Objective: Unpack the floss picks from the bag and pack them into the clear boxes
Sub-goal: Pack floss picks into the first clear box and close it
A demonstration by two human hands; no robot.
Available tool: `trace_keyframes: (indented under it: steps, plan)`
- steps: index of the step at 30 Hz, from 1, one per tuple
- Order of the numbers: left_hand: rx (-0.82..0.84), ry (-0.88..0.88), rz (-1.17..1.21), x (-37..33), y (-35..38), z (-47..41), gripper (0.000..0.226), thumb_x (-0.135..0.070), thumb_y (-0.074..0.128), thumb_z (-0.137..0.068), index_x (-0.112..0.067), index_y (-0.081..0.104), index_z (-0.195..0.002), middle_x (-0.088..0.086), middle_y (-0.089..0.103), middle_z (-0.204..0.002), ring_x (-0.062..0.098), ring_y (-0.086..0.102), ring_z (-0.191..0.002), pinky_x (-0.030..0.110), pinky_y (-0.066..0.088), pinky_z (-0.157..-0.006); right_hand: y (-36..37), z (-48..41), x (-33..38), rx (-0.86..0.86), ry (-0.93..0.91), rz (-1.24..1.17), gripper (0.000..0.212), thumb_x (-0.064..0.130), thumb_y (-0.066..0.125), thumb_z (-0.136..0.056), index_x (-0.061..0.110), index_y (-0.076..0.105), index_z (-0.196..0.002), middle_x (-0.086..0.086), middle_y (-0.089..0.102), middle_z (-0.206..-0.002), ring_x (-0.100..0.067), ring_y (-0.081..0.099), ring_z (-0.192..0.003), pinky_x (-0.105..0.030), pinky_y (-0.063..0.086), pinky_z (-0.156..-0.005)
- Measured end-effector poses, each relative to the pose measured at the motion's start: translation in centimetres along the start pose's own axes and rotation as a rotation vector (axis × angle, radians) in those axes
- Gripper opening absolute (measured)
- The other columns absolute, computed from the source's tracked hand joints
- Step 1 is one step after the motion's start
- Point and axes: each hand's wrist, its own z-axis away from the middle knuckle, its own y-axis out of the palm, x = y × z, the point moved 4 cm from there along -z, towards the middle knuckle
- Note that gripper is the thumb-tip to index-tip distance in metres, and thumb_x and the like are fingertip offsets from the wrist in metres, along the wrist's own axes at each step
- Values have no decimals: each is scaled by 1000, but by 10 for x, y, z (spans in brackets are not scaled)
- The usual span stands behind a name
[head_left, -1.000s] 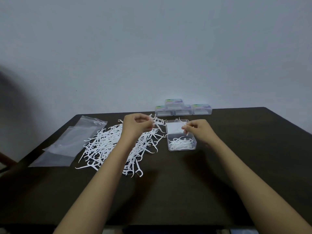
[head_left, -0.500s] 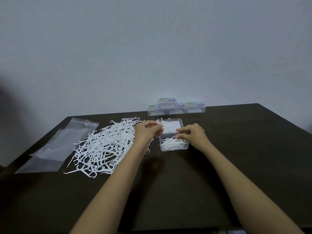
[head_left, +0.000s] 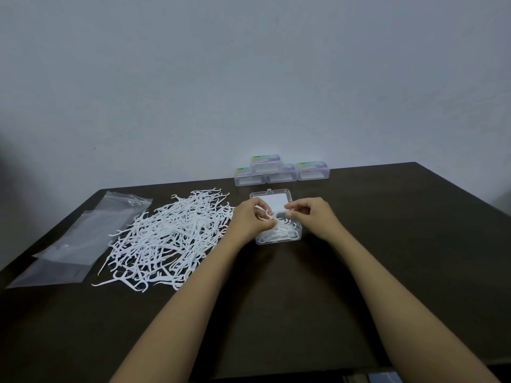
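Head view showed the left hand (head_left: 249, 220) pinching a few floss picks (head_left: 272, 217) over the open clear box (head_left: 279, 239) — the right hand (head_left: 315, 217) had its fingers curled alongside, grip unclear. Tangled picks could snag and spill onto the bench (head_left: 387, 244).

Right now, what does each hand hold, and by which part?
The left hand pinches floss picks in its fingers above the open clear box; by which part is too blurred to tell. Whether the right hand holds one cannot be told.
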Motion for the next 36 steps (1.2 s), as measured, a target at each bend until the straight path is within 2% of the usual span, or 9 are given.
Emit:
trace_keyframes:
  steps: [3, 7, 10, 14, 18, 24, 29, 33, 36]
  plan:
    - [91, 2, -9, 0, -3, -1, 35, -10, 78, -71, -17, 57, -98, -4, 62, -80, 6, 56, -69, 17, 48, -69, 1, -4, -1, -21, -29, 123, 22, 18, 64, -86, 13, 69, -107, -1, 62, -91, -16, 55, -90, -28, 48, -80]
    - [88, 53, -186, 0, -12, -2, 32, -9, 74, -75, -14, 62, -104, 3, 61, -96, 10, 51, -75, 17, 41, -68, 1, -3, 2, 3, -38, 235, 18, 26, 64, -85, 19, 72, -100, 2, 62, -90, -23, 51, -103, -45, 45, -90]
    - [90, 109, -426, -2, -12, -2, 27, -15, 67, -82, -11, 65, -109, 3, 60, -102, 14, 52, -86, 15, 34, -67, 3, 0, 4, 46, -38, 372, 23, 30, 59, -89, 25, 68, -109, -3, 54, -112, -21, 39, -116, -40, 34, -98]
    - [116, 145, -668, -7, -3, -4, 27, -31, 64, -85, -19, 68, -109, 7, 59, -116, 23, 50, -110, 33, 42, -90, 9, 4, 8, 82, -117, 525, 32, 24, 46, -96, 32, 56, -125, -3, 43, -124, -20, 33, -119, -35, 27, -99]
    - [160, 135, -782, -10, 5, -3, 25, -28, 56, -90, -26, 65, -113, 9, 47, -124, 25, 38, -121, 41, 34, -100, 12, 7, 11, 109, -147, 629, 31, 20, 40, -98, 30, 60, -120, -4, 39, -130, -20, 32, -122, -36, 27, -100]
    - [174, 117, -779, -10, 2, -1, 23, -29, 54, -91, -20, 66, -108, 8, 46, -124, 25, 37, -122, 40, 32, -99, 11, 8, 8, 113, -114, 551, 27, 13, 42, -96, 21, 65, -105, -3, 42, -126, -19, 35, -119, -36, 28, -100]
    - [165, 101, -790, -6, -8, 3, 29, -33, 51, -93, -15, 65, -111, 9, 47, -123, 24, 38, -120, 40, 33, -99, 14, 11, 11, 139, -91, 458, 28, 11, 41, -95, 18, 66, -105, -5, 45, -122, -21, 41, -116, -40, 35, -101]
    - [130, 102, -631, -4, -21, 6, 25, -28, 53, -92, -14, 69, -105, 11, 55, -111, 24, 50, -110, 39, 43, -93, 16, 15, 15, 109, -107, 496, 30, 14, 41, -96, 22, 63, -115, -4, 45, -125, -20, 40, -119, -38, 32, -102]
    - [88, 68, -590, -2, -40, 10, 22, -22, 54, -92, -11, 70, -103, 11, 63, -110, 24, 57, -100, 30, 44, -86, 21, 17, 23, 80, -131, 514, 30, 18, 42, -96, 22, 60, -120, -4, 44, -129, -20, 40, -120, -38, 32, -101]
